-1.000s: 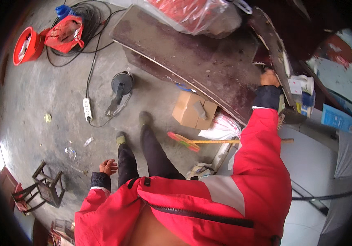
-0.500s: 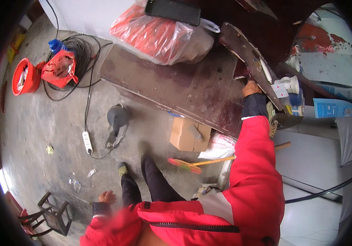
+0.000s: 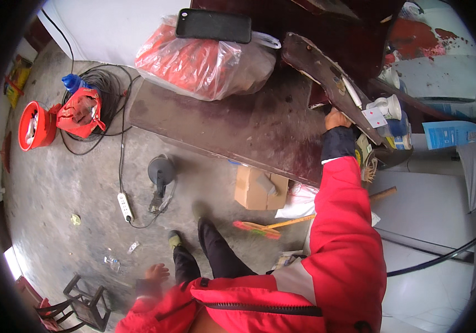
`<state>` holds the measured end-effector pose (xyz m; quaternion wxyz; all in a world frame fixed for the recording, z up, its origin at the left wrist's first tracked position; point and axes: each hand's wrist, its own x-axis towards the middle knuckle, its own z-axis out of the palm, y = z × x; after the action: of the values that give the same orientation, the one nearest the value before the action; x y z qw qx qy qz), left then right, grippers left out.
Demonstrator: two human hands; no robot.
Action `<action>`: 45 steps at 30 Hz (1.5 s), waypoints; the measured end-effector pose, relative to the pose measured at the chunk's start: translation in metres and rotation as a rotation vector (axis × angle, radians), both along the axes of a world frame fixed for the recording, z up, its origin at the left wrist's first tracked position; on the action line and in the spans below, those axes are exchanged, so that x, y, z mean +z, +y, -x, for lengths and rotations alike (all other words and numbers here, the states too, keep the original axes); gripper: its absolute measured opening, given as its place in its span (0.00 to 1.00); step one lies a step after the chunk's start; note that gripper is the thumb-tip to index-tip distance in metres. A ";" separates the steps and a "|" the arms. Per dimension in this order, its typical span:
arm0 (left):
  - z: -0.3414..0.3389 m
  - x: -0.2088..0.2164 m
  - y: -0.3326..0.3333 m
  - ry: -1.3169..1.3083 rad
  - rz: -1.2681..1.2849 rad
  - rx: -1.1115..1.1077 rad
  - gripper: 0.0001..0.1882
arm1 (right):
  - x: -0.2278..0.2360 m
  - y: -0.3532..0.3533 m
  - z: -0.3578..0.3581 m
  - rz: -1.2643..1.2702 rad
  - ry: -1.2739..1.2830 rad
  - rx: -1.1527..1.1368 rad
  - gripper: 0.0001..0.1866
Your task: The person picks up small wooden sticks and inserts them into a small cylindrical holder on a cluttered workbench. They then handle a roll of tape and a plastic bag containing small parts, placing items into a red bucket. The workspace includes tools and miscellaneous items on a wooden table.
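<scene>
My right hand (image 3: 337, 118) reaches to the underside of a worn dark board (image 3: 326, 72) lying slanted on a dark wooden tabletop (image 3: 215, 125). Its fingers are mostly hidden beneath the board, so I cannot tell whether they hold anything. On the board rest a white stick-like piece (image 3: 351, 91) and a playing card (image 3: 374, 117), beside a white cup (image 3: 391, 106). Low at my side, my left hand (image 3: 157, 272) is open and empty, its fingers apart over the floor. A clear bag of red stuff (image 3: 204, 66) sits further left, with a black phone (image 3: 213, 25) on top.
Below the table edge are a cardboard box (image 3: 260, 188), a white sack (image 3: 299, 201) and a yellow-handled tool (image 3: 288, 223). A dark kettle (image 3: 162, 170), power strip (image 3: 124, 206), coiled cable (image 3: 110, 83), red bucket (image 3: 36, 127) and stool (image 3: 88, 304) stand or lie on the floor.
The whole view has turned slightly, shifting the table things leftward and the floor things downward. My right hand stays at the board; my left hand still hangs open and empty.
</scene>
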<state>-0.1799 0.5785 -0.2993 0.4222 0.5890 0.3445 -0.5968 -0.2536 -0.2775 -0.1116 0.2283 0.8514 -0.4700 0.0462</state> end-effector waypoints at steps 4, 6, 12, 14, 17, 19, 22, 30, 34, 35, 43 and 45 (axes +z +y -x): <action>-0.008 0.002 0.016 0.002 0.055 0.016 0.18 | 0.017 0.037 -0.011 -0.179 -0.044 -0.093 0.14; -0.012 -0.001 0.036 0.035 0.119 0.086 0.18 | 0.019 0.060 -0.017 -0.158 -0.029 -0.087 0.13; -0.025 0.019 0.050 -0.116 0.023 -0.032 0.17 | 0.034 0.128 -0.023 -0.204 -0.070 -0.071 0.13; -0.029 0.024 0.073 -0.102 0.056 0.035 0.16 | 0.041 0.175 -0.044 -0.259 -0.064 -0.047 0.13; -0.035 0.018 0.107 -0.049 0.128 0.152 0.14 | 0.057 0.239 -0.064 -0.253 -0.229 0.056 0.12; -0.042 0.023 0.108 -0.081 0.114 0.154 0.14 | 0.064 0.260 -0.057 -0.251 -0.401 0.078 0.11; -0.048 0.040 0.101 -0.138 0.109 0.082 0.15 | 0.061 0.253 -0.024 -0.344 -0.673 0.080 0.11; -0.053 0.067 0.093 -0.208 0.052 0.044 0.14 | 0.043 0.209 0.003 -0.690 -1.771 -0.435 0.12; -0.052 0.070 0.094 -0.217 0.058 0.038 0.14 | 0.025 0.192 0.011 -0.750 -1.850 -0.350 0.13; -0.052 0.071 0.096 -0.211 0.061 0.046 0.14 | 0.026 0.196 0.002 -0.733 -1.849 -0.334 0.12; -0.063 0.076 0.047 -0.143 0.074 0.005 0.16 | 0.010 0.156 -0.013 -0.215 -1.125 0.013 0.13; -0.060 0.083 0.034 -0.193 0.036 -0.027 0.17 | 0.014 0.168 -0.023 -0.227 -0.952 0.011 0.12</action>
<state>-0.1201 0.6122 -0.2162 0.4557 0.6409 0.2835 -0.5488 -0.2304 -0.1091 -0.0973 -0.1066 0.7578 -0.5198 0.3798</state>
